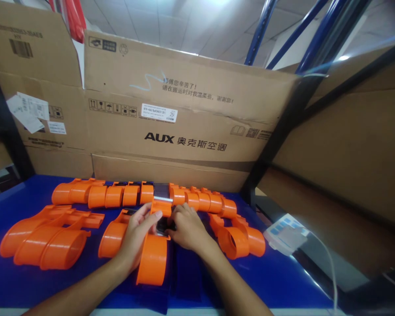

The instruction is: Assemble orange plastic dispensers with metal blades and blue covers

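My left hand (135, 237) is closed around the neck of an orange plastic tape dispenser (152, 261), its thumb on the front. A pale serrated blade (163, 199) runs along the top edge, and the wide round loop hangs toward me. Curled in at the dispenser's right side is my right hand (187, 227), its fingertips by a dark part below the blade. Whatever those fingers pinch is hidden. Another orange dispenser (112, 239) lies just left of my left hand. Beyond my right wrist rest more orange dispensers (233, 242).
Several orange dispensers (113, 196) line the back of the blue table (95, 287), and more (66, 250) lie at the left. Behind stands a tall cardboard sheet (125, 136). A white power strip (287, 235) with a cable is at the right, near a dark post (270, 145).
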Demonstrator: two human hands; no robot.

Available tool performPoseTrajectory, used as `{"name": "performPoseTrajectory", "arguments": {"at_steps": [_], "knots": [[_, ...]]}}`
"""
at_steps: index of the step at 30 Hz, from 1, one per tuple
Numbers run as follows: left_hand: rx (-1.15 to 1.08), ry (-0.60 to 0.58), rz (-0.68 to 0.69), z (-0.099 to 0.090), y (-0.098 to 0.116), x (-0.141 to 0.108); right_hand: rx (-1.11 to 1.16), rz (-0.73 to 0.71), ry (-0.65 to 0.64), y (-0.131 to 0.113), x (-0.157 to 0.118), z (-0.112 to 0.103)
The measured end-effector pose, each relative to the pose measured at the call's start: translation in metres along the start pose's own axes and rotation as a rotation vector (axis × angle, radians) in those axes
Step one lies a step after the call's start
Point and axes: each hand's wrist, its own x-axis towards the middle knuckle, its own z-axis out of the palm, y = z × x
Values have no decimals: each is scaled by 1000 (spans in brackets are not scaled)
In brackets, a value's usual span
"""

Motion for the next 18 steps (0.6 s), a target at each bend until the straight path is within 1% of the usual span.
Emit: {"name": "performPoseTrajectory", "arguments": {"at_steps": [9,13,18], "knots": [[0,-13,9,1,3,-1,-51,-50,-19,-1,1,0],[-5,-11,-3,1,3,-1,-5,-89,-36,-1,0,-2],[-15,-25,-17,1,3,-2,35,-74,-60,-1,-1,-2]]}}
